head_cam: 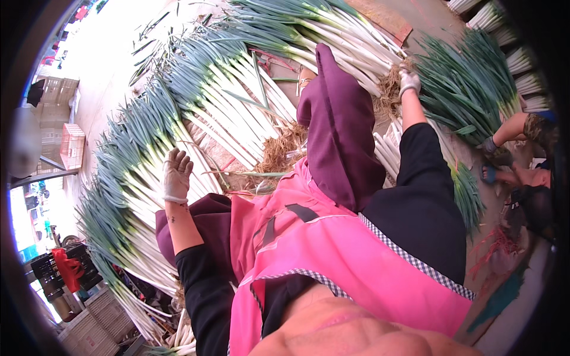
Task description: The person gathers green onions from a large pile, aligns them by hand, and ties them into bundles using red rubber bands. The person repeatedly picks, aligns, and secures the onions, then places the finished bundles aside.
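Observation:
My left hand (175, 175), in a whitish work glove, is raised beside a broad row of leeks (156, 178). It holds nothing, and its fingers are loosely extended. On the other side, my right hand (409, 81), also gloved, is at the root ends of a thick pile of leeks (347, 49). Brown roots (388, 86) hang beside it; whether the fingers grip a stalk cannot be made out. Between my knees lies another leek pile (240, 111), its tangled roots (282, 149) towards me. More white stalks (386, 153) show beyond my right leg.
Loose green leek tops (467, 84) lie at the right, near stacked leek bundles (521, 62). Another person's hand (489, 144) is close by. Plastic crates (107, 311) stand at lower left, with a pink basket (72, 146) farther back. Red ties (496, 249) lie at right.

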Demonstrator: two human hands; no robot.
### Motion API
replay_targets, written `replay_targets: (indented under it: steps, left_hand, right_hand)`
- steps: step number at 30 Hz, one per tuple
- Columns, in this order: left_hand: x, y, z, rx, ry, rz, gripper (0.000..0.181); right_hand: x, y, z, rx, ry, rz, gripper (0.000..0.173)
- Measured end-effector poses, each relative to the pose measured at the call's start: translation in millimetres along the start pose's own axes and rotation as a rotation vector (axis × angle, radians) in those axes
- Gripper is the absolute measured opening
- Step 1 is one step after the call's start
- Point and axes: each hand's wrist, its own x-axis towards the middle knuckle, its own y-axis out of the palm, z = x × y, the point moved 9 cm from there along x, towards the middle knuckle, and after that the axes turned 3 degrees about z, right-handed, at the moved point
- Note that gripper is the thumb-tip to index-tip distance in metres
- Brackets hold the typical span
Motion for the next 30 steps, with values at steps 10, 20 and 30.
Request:
replay_targets:
  steps: [10, 20, 30]
  left_hand:
    - [-22, 18, -84, -0.012, 0.231, 0.260, 0.029]
    - [-35, 18, -71, 0.089, 0.203, 0.327, 0.044]
    - [-49, -37, -62, 0.076, 0.120, 0.073, 0.040]
  right_hand:
    - [-62, 67, 213, 0.345, -0.052, 0.550, 0.025]
    - [-273, 309, 160, -0.033, 0.243, 1.230, 0.026]
    - [-395, 413, 21, -0.953, -0.162, 0.954, 0.063]
